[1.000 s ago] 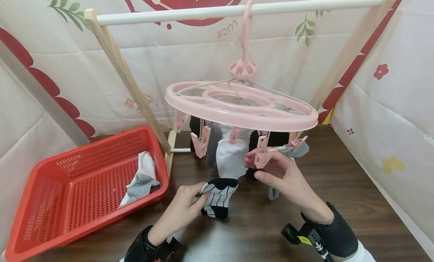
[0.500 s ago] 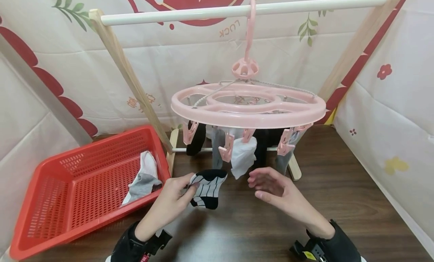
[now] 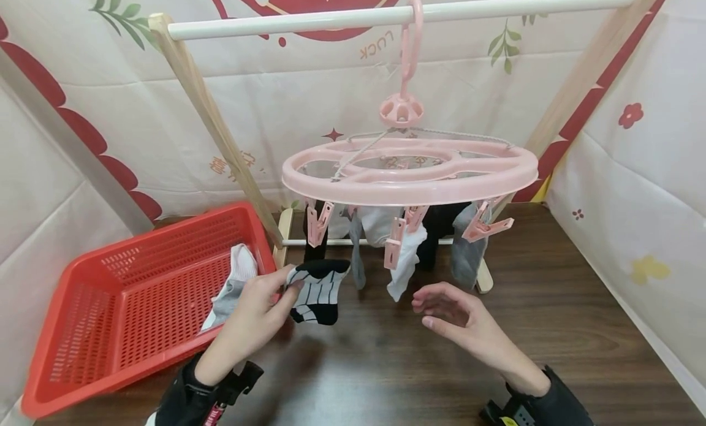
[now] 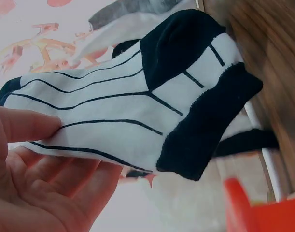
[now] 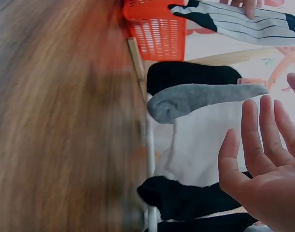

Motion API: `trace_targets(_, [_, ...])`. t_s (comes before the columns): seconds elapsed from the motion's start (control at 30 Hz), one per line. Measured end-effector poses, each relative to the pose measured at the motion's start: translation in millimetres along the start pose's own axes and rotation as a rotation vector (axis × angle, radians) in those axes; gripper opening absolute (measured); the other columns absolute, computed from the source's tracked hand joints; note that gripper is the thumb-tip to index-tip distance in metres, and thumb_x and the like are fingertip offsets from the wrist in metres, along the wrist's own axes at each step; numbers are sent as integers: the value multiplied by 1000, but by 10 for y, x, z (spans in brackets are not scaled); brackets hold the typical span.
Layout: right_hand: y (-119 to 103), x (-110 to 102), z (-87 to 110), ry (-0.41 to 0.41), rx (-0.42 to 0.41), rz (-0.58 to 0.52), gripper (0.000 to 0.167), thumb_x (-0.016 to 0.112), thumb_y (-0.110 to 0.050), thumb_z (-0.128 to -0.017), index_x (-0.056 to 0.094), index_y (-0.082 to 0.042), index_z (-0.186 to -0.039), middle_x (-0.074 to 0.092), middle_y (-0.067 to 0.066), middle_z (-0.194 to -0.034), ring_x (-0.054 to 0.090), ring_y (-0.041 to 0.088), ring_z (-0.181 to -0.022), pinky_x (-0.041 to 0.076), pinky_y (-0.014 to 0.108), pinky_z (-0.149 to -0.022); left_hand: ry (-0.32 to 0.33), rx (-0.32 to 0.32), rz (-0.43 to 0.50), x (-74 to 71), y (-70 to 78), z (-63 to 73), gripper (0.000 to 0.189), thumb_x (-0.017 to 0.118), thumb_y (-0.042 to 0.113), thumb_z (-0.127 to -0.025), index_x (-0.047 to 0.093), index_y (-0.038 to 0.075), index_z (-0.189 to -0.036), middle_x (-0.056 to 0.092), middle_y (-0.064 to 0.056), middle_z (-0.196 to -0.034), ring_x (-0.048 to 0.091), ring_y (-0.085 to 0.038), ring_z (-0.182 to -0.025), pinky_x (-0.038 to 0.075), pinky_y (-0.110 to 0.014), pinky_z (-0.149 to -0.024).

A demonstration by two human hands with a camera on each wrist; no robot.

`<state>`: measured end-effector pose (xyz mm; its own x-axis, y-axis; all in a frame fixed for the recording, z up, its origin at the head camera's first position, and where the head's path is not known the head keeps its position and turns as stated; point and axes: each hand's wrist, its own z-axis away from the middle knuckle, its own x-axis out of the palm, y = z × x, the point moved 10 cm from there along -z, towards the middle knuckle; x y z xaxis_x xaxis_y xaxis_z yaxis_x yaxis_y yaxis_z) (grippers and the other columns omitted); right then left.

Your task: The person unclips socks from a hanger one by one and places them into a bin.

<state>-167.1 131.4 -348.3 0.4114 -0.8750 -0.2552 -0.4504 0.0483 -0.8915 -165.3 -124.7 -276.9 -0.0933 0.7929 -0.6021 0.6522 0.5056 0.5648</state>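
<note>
My left hand [image 3: 248, 312] pinches a white sock [image 4: 99, 101] with black stripes and a black heel, toe and cuff, held up beside the basket's right end. My right hand [image 3: 469, 322] holds nothing; its fingers are relaxed, below the hanger's right half. Above both hands hangs a pink round clip hanger [image 3: 410, 190]. Clothes pegs dangle from its ring, among them a pink peg [image 3: 394, 245] at the front and another peg [image 3: 485, 224] at the right. Under the ring hang a white sock [image 3: 407, 260], a grey sock [image 5: 186, 99] and several dark ones.
A red basket [image 3: 132, 365] stands at the left with a white and grey sock [image 3: 234, 285] inside. A white rod [image 3: 309, 24] on wooden legs [image 3: 206, 116] carries the hanger. Behind it is a printed cloth backdrop [image 3: 265, 101]. Below lies a brown wooden table [image 3: 386, 365].
My left hand has moved left and up with the striped sock, toward the basket. My right hand has left a peg and moved down and right. The hanger has turned and levelled.
</note>
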Motion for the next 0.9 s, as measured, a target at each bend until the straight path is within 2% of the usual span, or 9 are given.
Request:
trace_targets(0.07, [22, -20, 32, 7, -3, 0, 33, 59, 14, -87, 56, 4, -119, 63, 12, -110, 61, 19, -101, 49, 27, -84, 0, -19, -9, -73, -23, 0, 17, 61, -8, -86, 62, 9, -88, 40, 13, -63, 38, -1, -53, 35, -21, -45])
trace_targets(0.2, [95, -37, 117, -3, -3, 1, 33, 59, 15, -87, 57, 5, -118, 63, 12, -109, 61, 20, -101, 49, 27, -84, 7, -60, -35, -236, -93, 2, 15, 59, -6, -90, 63, 9, -91, 38, 13, -61, 37, -1, -51, 34, -22, -44])
trace_targets(0.33, [148, -26, 194, -32, -6, 10, 33, 58, 16, -87, 57, 5, -118, 62, 14, -110, 61, 21, -101, 49, 26, -83, 30, -113, -64, -406, -184, 14, 16, 57, -4, -91, 60, 10, -85, 34, 13, -59, 32, -2, -49, 29, -22, -43])
trace_targets(0.4, [166, -14, 220, -47, -9, 13, 34, 58, 16, -87, 58, 4, -118, 62, 13, -112, 60, 21, -102, 49, 26, -84, 41, -147, -65, -480, -240, 31, 13, 58, -5, -91, 64, 7, -90, 45, 11, -61, 38, -2, -52, 33, -22, -45])
trace_targets(0.6, [180, -3, 251, -62, -20, 18, 35, 58, 17, -86, 58, 4, -119, 62, 11, -116, 60, 20, -105, 49, 27, -84, 40, -236, -103, -655, -396, 83, 20, 58, -3, -92, 68, 2, -108, 60, -1, -70, 45, -6, -56, 37, -23, -49])
trace_targets(0.77, [168, -9, 254, -58, -31, 25, 35, 58, 17, -86, 58, 4, -118, 62, 14, -116, 60, 20, -105, 49, 28, -85, 61, -254, -152, -819, -457, 100, 20, 57, -2, -93, 67, 1, -110, 64, -6, -77, 48, -9, -59, 40, -22, -52])
trace_targets(0.87, [173, -10, 263, -63, -30, 30, 35, 58, 17, -86, 58, 4, -118, 62, 14, -115, 59, 20, -105, 49, 28, -84, 78, -257, -180, -922, -502, 101, 20, 56, -2, -93, 67, 1, -110, 58, -6, -71, 39, -9, -52, 33, -24, -47])
trace_targets(0.9, [177, -10, 266, -64, -28, 31, 35, 58, 17, -86, 58, 3, -118, 62, 14, -115, 59, 20, -104, 49, 28, -84, 86, -264, -192, -956, -526, 104, 20, 57, -1, -93, 67, 1, -110, 59, -7, -73, 39, -9, -52, 32, -24, -48])
